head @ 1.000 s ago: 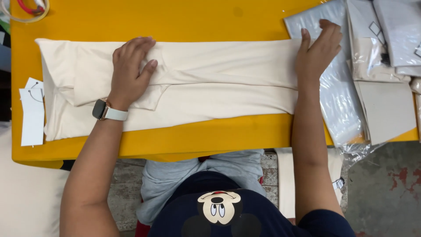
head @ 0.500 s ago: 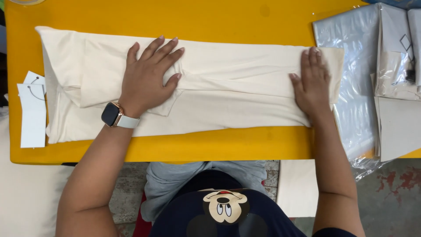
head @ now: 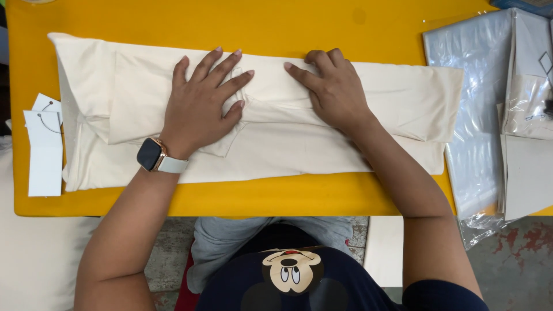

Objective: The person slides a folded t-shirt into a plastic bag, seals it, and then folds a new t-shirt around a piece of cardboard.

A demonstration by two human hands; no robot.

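On the yellow worktop (head: 288, 201), both your hands press flat on the long, folded cream-coloured cloth garment (head: 345, 155).

Your left hand (head: 201, 106) lies with fingers spread wide over the folded flap near the middle of the cloth, and your right hand (head: 331, 92) rests just beside it, palm down, with some fingers curled a little at the far edge; neither hand pinches anything. The cloth lies lengthwise across the worktop, its right end near the clear plastic bags (head: 478, 115), and white paper tags (head: 43, 152) lie at its left end. I think the fold may open or wrinkle if you lift one hand too early, because the layers are loose. If you push sideways, the cloth can slide on the smooth worktop.
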